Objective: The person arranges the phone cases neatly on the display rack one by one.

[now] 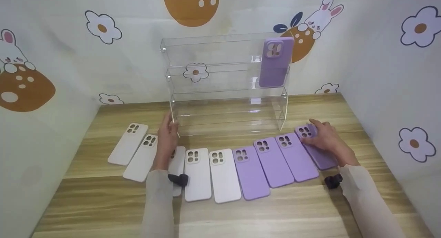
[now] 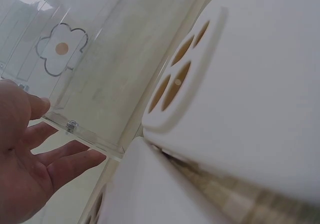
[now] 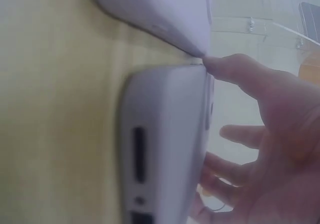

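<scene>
Pale walls (image 1: 137,59) printed with rabbits, flowers and orange-brown shapes enclose a wood-grain surface (image 1: 103,210). From the left, five white, rounded-rectangular phone cases (image 1: 198,177) with camera cutouts lie in a curved row; the third is partly hidden by the forearm. Beyond them, the left hand (image 1: 167,134) holds the side panel of a transparent, tiered acrylic display rack (image 1: 224,81), thumb on one side, fingers on the other. Continuing rightward, four flat lilac-purple phone cases (image 1: 274,164) complete the row, while a standing lilac-purple phone case (image 1: 274,71) occupies the rack's upper part at its right end. At far right, the right hand (image 1: 327,140) grips the rightmost purple case (image 1: 322,157) between thumb and fingers; how firmly cannot be told. Progress, judged from this arrangement, is early: one case is on the rack, and nine remain on the surface.
</scene>
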Demonstrator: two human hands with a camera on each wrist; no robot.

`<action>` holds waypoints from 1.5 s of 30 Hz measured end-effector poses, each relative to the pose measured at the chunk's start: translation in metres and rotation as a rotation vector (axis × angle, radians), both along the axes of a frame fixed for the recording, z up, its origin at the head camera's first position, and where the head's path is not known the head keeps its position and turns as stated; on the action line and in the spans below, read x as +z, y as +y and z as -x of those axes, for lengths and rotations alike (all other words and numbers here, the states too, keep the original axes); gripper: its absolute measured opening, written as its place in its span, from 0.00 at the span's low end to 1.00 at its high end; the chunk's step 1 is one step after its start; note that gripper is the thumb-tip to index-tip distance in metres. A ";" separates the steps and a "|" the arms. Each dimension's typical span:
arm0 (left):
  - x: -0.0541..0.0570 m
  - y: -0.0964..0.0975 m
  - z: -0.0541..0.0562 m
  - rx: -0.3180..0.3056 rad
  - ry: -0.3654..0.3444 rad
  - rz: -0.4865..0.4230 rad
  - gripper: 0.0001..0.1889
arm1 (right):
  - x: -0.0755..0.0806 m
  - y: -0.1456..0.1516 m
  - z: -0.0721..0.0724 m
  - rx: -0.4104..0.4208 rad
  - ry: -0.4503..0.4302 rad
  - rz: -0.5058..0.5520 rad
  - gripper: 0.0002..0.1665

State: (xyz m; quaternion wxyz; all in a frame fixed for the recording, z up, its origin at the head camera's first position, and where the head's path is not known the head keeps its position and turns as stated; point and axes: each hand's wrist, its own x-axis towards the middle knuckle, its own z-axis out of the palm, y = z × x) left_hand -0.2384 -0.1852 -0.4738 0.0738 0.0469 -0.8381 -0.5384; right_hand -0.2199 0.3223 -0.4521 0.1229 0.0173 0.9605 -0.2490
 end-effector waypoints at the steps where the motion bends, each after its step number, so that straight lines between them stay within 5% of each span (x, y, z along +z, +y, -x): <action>1: -0.001 0.000 0.000 -0.001 0.003 0.002 0.28 | 0.001 0.000 0.001 0.002 -0.010 -0.010 0.58; 8: -0.003 0.001 0.002 -0.013 0.013 -0.013 0.27 | 0.003 0.000 0.007 0.067 -0.017 -0.127 0.56; 20: 0.002 0.002 0.002 -0.002 0.015 -0.028 0.27 | 0.014 -0.001 0.009 0.008 0.037 -0.088 0.60; 35: 0.001 0.001 0.002 -0.010 0.013 -0.019 0.27 | 0.072 -0.036 0.011 -0.213 0.373 0.060 0.51; 45: 0.002 0.001 -0.002 0.001 -0.026 0.002 0.28 | 0.107 -0.069 0.016 -0.252 0.528 0.139 0.51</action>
